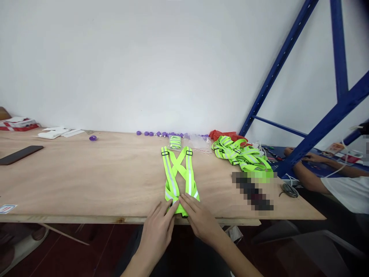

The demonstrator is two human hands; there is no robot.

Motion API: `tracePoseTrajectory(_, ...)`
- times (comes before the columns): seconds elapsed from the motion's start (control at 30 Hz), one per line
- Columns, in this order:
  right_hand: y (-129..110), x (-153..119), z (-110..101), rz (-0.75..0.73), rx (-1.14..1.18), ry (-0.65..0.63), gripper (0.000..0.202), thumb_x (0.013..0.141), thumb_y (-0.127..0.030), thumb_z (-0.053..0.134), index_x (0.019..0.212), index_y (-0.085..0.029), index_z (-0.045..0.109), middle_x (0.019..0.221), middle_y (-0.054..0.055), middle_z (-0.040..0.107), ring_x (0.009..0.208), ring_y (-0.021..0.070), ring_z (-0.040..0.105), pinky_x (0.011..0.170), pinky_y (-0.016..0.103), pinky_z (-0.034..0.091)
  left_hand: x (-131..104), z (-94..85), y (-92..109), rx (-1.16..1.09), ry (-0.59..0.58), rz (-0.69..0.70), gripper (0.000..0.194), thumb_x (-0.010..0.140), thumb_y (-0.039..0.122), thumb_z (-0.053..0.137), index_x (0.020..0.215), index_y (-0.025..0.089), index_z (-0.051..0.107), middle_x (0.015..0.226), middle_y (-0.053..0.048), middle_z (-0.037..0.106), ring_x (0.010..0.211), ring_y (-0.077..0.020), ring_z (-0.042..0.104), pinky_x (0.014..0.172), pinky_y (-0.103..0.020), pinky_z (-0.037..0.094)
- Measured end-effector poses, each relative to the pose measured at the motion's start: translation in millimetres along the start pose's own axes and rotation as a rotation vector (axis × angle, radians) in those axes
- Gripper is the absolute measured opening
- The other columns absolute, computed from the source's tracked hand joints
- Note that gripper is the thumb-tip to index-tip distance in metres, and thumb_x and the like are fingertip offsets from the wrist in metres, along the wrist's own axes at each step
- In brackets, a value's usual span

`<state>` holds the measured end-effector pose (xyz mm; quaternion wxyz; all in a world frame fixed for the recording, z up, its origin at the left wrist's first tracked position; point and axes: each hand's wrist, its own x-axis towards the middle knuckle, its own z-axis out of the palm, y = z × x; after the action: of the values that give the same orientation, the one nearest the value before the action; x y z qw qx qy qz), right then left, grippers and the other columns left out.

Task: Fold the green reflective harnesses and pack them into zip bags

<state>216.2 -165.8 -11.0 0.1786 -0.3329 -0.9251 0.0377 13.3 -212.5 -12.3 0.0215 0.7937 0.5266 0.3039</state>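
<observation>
Lime-green strap harness (189, 179) at the front of the wooden surface (100, 173), lower end partly hidden under left hand (157, 226) and right hand (202, 221). Both with fingers nearly straight, tips touching it; cannot tell whether pinching any strap. Beyond, bagged bundle (175, 142), blurred through plastic. Rightward, dark item (253, 192) lost to pixelation; co-worker's arm (309, 180) partly behind blue post (325, 125).

Left of the crossed neon-yellow strap harness (188, 175), the pale wooden tabletop (86, 177) offers wide passage. Rightward, heaped neon-yellow reflective straps (242, 154) and a slanted blue metal frame (340, 104) obstruct.
</observation>
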Motion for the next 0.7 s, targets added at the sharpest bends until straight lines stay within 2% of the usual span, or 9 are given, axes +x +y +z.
tracePoseTrajectory(0.07,0.4,-7.7,0.2,-0.003,-0.043,0.002,0.068,0.090,-0.009,0.047,0.155,-0.021,0.032,0.154,0.011,0.044,0.145,0.0296,0.036,0.115,0.055,0.039,-3.3,-2.9,1.1,0.019,0.013,0.025,0.053,0.091,0.007,0.048,0.137,0.030,0.055,0.120,-0.009,0.068,0.107,-0.0284,0.065,0.091,-0.049,0.056)
tracePoseTrajectory(0.13,0.9,-16.2,1.2,0.001,-0.077,0.039,0.070,0.088,-0.008,0.049,0.155,-0.025,0.033,0.153,0.009,0.045,0.144,0.0309,0.038,0.113,0.057,0.040,-7.7,-4.7,2.0,0.019,0.025,0.046,0.048,0.090,0.007,0.051,0.130,0.030,0.062,0.113,-0.009,0.068,0.100,-0.0276,0.065,0.084,-0.046,0.058)
tracePoseTrajectory(0.23,2.4,-25.7,2.6,-0.034,-0.108,0.128,0.071,0.089,0.000,0.040,0.153,-0.029,0.036,0.147,0.006,0.054,0.138,0.0259,0.048,0.110,0.047,0.046,-14.4,-3.3,3.4,-0.010,0.069,0.089,0.046,0.092,0.007,0.050,0.129,0.031,0.064,0.109,-0.009,0.068,0.097,-0.0260,0.065,0.080,-0.043,0.058)
tracePoseTrajectory(0.3,3.5,-28.4,3.2,-0.055,-0.106,0.186,0.066,0.091,-0.001,0.038,0.152,-0.028,0.040,0.142,0.006,0.058,0.133,0.0236,0.054,0.109,0.043,0.049,-17.0,0.5,5.3,-0.066,0.118,0.101,0.046,0.094,0.008,0.048,0.132,0.031,0.061,0.110,-0.009,0.068,0.098,-0.0243,0.065,0.080,-0.039,0.059)
tracePoseTrajectory(0.43,6.3,-27.3,4.7,-0.017,-0.044,0.293,0.059,0.093,-0.004,0.038,0.148,-0.025,0.046,0.136,0.008,0.063,0.129,0.0220,0.057,0.105,0.040,0.053,-16.1,8.2,13.5,-0.206,0.207,0.066,0.044,0.097,0.017,0.052,0.139,0.029,0.055,0.116,-0.010,0.065,0.099,-0.0213,0.068,0.080,-0.032,0.061)
tracePoseTrajectory(0.53,11.9,-25.7,4.3,0.018,0.005,0.343,0.053,0.092,-0.005,0.038,0.141,-0.021,0.052,0.132,0.010,0.066,0.127,0.0221,0.060,0.103,0.040,0.054,-13.3,6.6,19.0,-0.251,0.131,0.045,0.052,0.095,0.024,0.058,0.146,0.028,0.047,0.129,-0.013,0.060,0.111,-0.0244,0.066,0.089,-0.035,0.060)
tracePoseTrajectory(0.63,19.4,-25.0,0.8,0.022,0.042,0.361,0.048,0.091,-0.005,0.039,0.131,-0.021,0.059,0.128,0.010,0.068,0.123,0.0219,0.062,0.103,0.040,0.055,-9.1,-0.7,16.2,-0.244,-0.028,0.086,0.059,0.096,0.016,0.049,0.152,0.027,0.036,0.144,-0.014,0.051,0.123,-0.0245,0.060,0.097,-0.036,0.056)
tracePoseTrajectory(0.7,23.0,-24.1,-1.9,0.019,0.064,0.359,0.046,0.091,-0.005,0.040,0.127,-0.023,0.062,0.128,0.009,0.068,0.121,0.0215,0.064,0.102,0.040,0.055,-2.2,-6.2,10.2,-0.217,-0.088,0.132,0.057,0.096,0.010,0.042,0.150,0.027,0.038,0.142,-0.012,0.054,0.119,-0.0223,0.062,0.095,-0.034,0.057)
